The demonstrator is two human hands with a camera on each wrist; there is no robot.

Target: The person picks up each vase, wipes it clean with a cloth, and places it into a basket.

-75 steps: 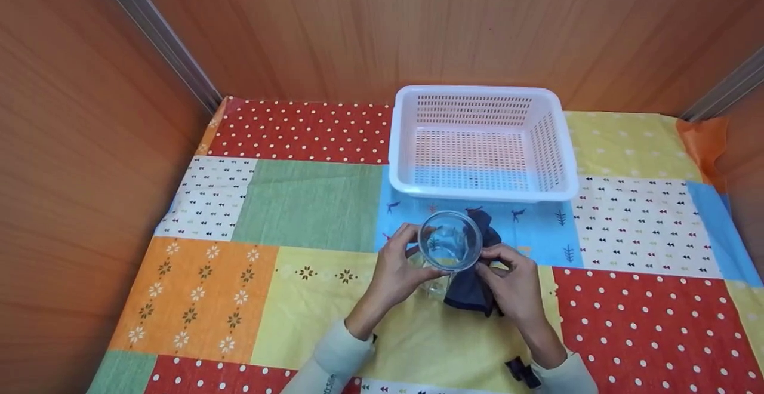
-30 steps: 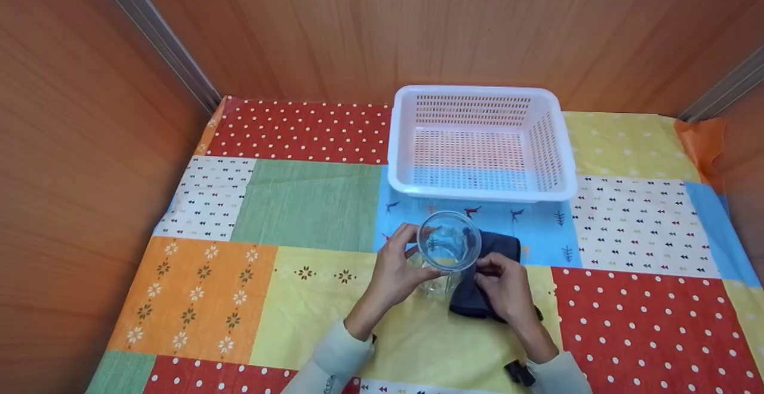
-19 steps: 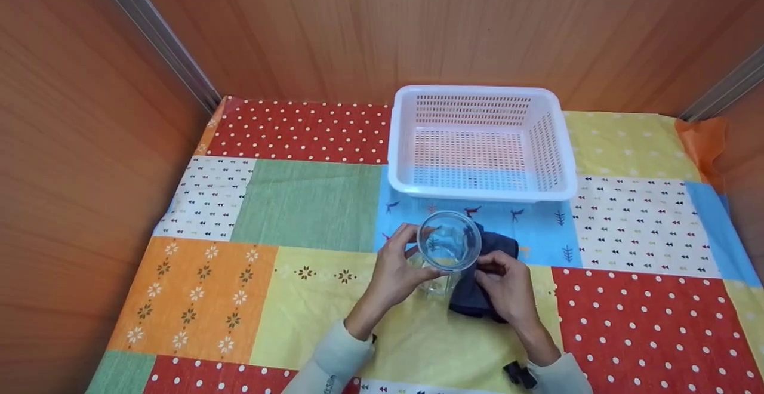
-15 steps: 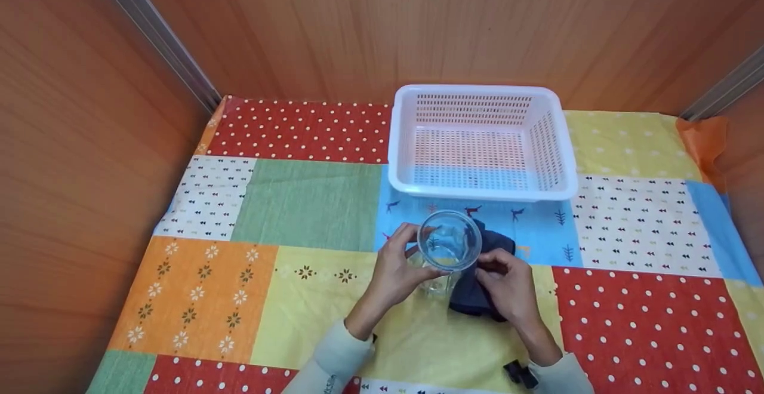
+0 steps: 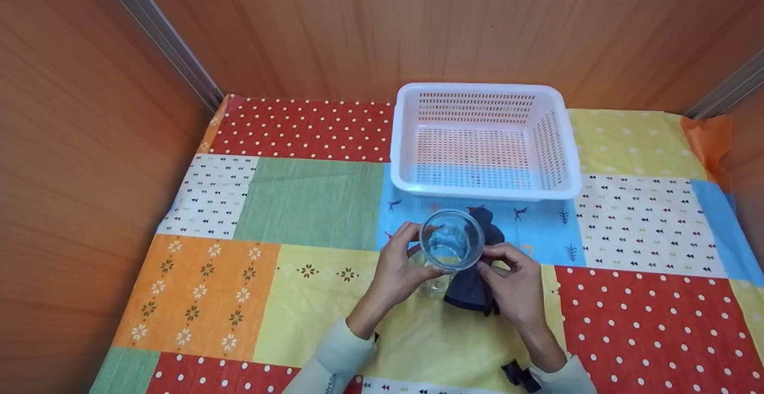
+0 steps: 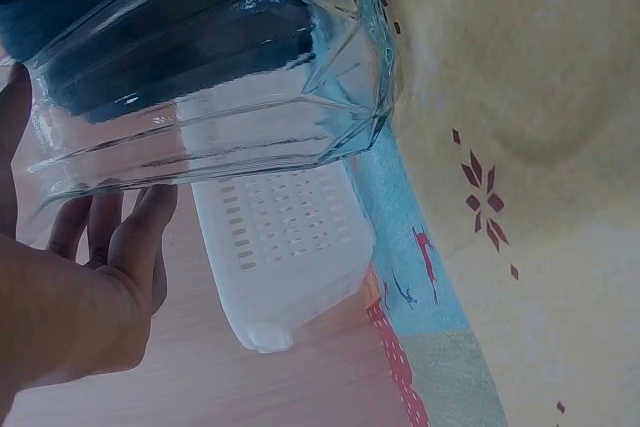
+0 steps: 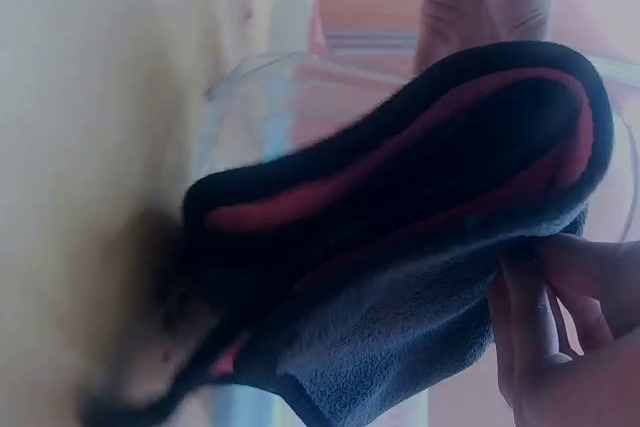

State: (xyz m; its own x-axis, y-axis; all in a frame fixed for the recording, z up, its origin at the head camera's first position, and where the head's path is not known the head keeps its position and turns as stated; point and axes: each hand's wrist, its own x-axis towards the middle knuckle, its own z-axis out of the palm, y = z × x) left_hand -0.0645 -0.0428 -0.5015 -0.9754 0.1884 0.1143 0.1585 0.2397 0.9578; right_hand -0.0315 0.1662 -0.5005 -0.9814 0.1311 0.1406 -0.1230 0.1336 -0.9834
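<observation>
A clear glass jar (image 5: 452, 245) stands upright near the middle front in the head view, its base close over the tablecloth. My left hand (image 5: 401, 268) grips it from the left, thumb and fingers around the upper wall just below the rim. On its other side my right hand (image 5: 519, 283) pinches a dark grey cloth (image 5: 467, 292) between thumb and fingers at the jar's right wall. Folded over, the cloth (image 7: 390, 317) shows black edging, a reddish inner side and a trailing strap in the right wrist view. Through the glass (image 6: 230, 117), dark cloth shows in the left wrist view.
Just behind the jar sits a white perforated plastic basket (image 5: 486, 191) with nothing in it. A patchwork tablecloth (image 5: 316, 203) covers the table. Wood-grain panels (image 5: 334, 30) rise at the back and both sides.
The right hand has shifted slightly away from me, and the cloth has turned from lying broad at the right to standing narrower and bunched beside the jar. The left hand and jar hold their place.
</observation>
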